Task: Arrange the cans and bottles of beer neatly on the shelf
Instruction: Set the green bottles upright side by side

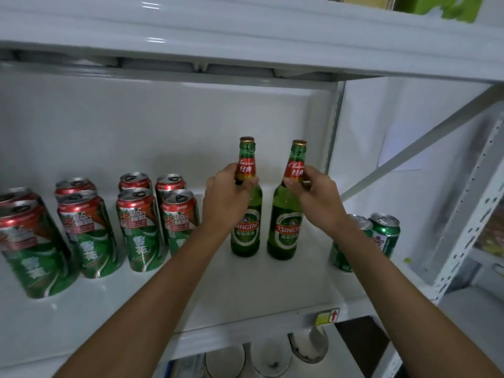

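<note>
We face a glossy white metal shelf [245, 290] under another white board. Our left hand [226, 197] grips the left green glass bottle [246, 227] by its neck, our right hand [316, 195] the right bottle [285, 230]; both stand upright, mid-shelf. Red-and-green cans [139, 230] line the left, two green cans [384, 233] the right.

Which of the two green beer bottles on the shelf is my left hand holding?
The left hand grips the left bottle by its neck, nearest the red-and-green cans; the right hand holds the other.
</note>
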Tool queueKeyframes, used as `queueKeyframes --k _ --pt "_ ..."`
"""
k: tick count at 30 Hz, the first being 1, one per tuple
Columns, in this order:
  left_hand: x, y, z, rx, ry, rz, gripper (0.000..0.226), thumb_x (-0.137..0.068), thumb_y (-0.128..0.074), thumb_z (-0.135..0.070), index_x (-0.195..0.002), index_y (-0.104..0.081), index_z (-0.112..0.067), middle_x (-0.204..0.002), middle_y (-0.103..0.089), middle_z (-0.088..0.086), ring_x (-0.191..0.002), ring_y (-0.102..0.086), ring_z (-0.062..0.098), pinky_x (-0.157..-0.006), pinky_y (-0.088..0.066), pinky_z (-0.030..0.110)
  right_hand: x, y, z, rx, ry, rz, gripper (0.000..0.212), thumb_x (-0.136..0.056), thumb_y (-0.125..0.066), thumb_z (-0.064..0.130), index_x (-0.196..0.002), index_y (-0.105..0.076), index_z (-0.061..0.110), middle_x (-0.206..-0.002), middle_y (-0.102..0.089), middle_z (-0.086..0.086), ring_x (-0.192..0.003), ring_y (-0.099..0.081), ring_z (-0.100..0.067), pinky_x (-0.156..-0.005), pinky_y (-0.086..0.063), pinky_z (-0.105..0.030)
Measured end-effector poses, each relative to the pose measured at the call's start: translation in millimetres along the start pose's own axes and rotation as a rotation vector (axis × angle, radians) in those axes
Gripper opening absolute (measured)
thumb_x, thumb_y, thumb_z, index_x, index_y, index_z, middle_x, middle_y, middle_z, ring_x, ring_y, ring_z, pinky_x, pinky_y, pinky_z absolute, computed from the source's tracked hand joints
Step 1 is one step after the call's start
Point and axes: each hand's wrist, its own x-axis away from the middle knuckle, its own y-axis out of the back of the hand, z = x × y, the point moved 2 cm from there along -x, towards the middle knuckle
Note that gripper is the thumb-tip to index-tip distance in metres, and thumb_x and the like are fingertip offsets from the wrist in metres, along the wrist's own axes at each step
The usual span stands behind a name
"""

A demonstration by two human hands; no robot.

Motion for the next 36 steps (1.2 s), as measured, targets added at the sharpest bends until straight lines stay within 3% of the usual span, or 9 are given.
queueKeyframes --k 3,7,12,19,26,36 --pt "12.3 7.2 -8.0 0.02 0.039 -0.015 0.024 -0.097 -0.066 -0.034 -0.114 -0.067 -0.016 -0.099 -0.07 -0.004 -0.093 -0.066 0.018 -0.082 -0.055 0.036 5.9 4.3 0.1 0.037 0.01 0.008 0.028 -0.099 -0.062 0.029 -0.123 -0.061 0.013 -0.105 -0.068 0.0 -0.089 -0.063 -0.008 -0.079 -0.052 -0.024" --pt "30.4 12.7 -13.0 0.069 0.072 -0.041 0.018 -0.097 -0.067 -0.032 -0.108 -0.068 -0.017 -0.091 -0.071 -0.007 -0.084 -0.066 0.009 -0.075 -0.055 0.032 13.4 10.2 -0.9 0.043 0.025 -0.004 0.034 -0.1 -0.061 0.03 -0.129 -0.059 0.012 -0.103 -0.064 0.003 -0.084 -0.056 0.003 -0.071 -0.042 -0.013" --pt "39.6 22.7 -13.2 0.092 0.084 -0.073 0.022 -0.096 -0.069 -0.034 -0.111 -0.07 -0.018 -0.094 -0.074 -0.007 -0.087 -0.069 0.014 -0.081 -0.061 0.042 23.1 13.6 5.4 0.042 0.025 0.007 0.032 -0.1 -0.061 0.029 -0.128 -0.06 0.012 -0.102 -0.063 0.004 -0.085 -0.056 0.001 -0.072 -0.041 -0.012" --pt "40.6 27.2 -21.1 0.054 0.053 -0.048 0.03 -0.095 -0.07 -0.034 -0.119 -0.07 -0.016 -0.106 -0.075 -0.003 -0.094 -0.07 0.016 -0.088 -0.06 0.042 32.3 17.8 11.4 0.062 0.007 0.009 0.031 -0.1 -0.061 0.03 -0.125 -0.061 0.012 -0.11 -0.069 -0.004 -0.098 -0.064 -0.019 -0.086 -0.05 -0.031" --pt "45.5 15.7 -26.5 0.063 0.103 -0.041 0.032 -0.093 -0.071 -0.041 -0.118 -0.071 -0.022 -0.104 -0.075 -0.007 -0.095 -0.071 0.016 -0.088 -0.061 0.045 30.0 18.4 15.2 0.073 -0.002 0.062 0.039 -0.1 -0.061 0.032 -0.132 -0.058 0.009 -0.115 -0.066 -0.006 -0.106 -0.064 -0.026 -0.097 -0.053 -0.044" --pt "47.5 -2.4 -41.5 -0.022 0.065 -0.055 0.038 -0.092 -0.072 -0.042 -0.123 -0.07 -0.02 -0.109 -0.075 -0.005 -0.097 -0.07 0.017 -0.087 -0.06 0.041 31.1 15.8 9.7 0.085 0.029 0.032 0.037 -0.099 -0.063 0.031 -0.127 -0.058 0.007 -0.11 -0.068 -0.009 -0.1 -0.066 -0.028 -0.09 -0.055 -0.044"
